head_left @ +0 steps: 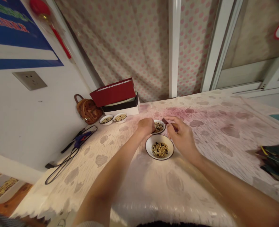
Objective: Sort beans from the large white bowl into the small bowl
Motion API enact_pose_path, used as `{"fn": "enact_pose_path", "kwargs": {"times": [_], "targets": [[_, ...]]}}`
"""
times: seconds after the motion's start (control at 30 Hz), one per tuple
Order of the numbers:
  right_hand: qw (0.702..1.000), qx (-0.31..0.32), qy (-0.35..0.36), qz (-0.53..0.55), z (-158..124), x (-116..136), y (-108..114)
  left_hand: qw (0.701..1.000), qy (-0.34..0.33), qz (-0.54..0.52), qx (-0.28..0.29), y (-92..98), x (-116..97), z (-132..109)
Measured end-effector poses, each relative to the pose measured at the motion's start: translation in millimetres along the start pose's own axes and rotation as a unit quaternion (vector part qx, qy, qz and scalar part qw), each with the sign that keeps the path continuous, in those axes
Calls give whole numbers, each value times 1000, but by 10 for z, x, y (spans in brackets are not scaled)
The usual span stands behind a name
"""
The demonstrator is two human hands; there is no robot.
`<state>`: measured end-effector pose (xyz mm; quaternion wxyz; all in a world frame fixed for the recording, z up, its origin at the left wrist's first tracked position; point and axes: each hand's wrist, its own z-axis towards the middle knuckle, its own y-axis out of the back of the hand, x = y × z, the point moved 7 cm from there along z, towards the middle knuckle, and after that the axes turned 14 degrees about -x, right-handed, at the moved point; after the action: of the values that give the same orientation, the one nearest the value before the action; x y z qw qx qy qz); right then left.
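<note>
Two white, dark-rimmed bowls stand one behind the other at the middle of the table. The nearer bowl [149, 151] contains mixed pale and black beans or beads. Similar mixed contents lie in the smaller far bowl [163, 123]. My left hand [146, 126] is closed at the far bowl's left side, its fingertips hidden at or inside the rim. On the other side, my right hand [182, 135] has thumb and fingers around a small dark reddish-brown piece [165, 121], whose kind I cannot make out, close to the far bowl's right rim.
Two small bowls, a left one [106, 119] and a right one [120, 118], hold pale and dark pieces. Behind them sit a red-lidded box [116, 93] and a brown mini backpack [89, 110]. A corded blue tool [81, 139] lies left; dark green cloth [277, 160] lies right.
</note>
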<state>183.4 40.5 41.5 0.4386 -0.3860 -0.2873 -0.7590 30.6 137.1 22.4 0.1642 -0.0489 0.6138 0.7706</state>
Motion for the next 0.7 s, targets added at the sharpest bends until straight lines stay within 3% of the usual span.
{"fn": "enact_pose_path", "kwargs": {"times": [0.1,0.2,0.27,0.33,0.43,0.53,0.7], "targets": [[1000,4,-3,5,-3,-8,-6,1000,-2,-25,-18,-18,7,4],[1000,1,3,3,-2,-4,-5,975,27,-214,-53,25,58,-72],[1000,1,5,1,-5,2,-10,905,71,-417,-51,45,96,-191],[1000,9,4,6,-18,13,-25,808,108,-579,-17,45,86,-353],[999,23,17,15,-55,52,-55,693,158,-704,10,54,52,-580],[999,34,31,8,-92,74,-82,643,181,-744,13,55,16,-685],[998,56,37,6,-121,72,-122,619,194,-761,16,28,1,-692]]}}
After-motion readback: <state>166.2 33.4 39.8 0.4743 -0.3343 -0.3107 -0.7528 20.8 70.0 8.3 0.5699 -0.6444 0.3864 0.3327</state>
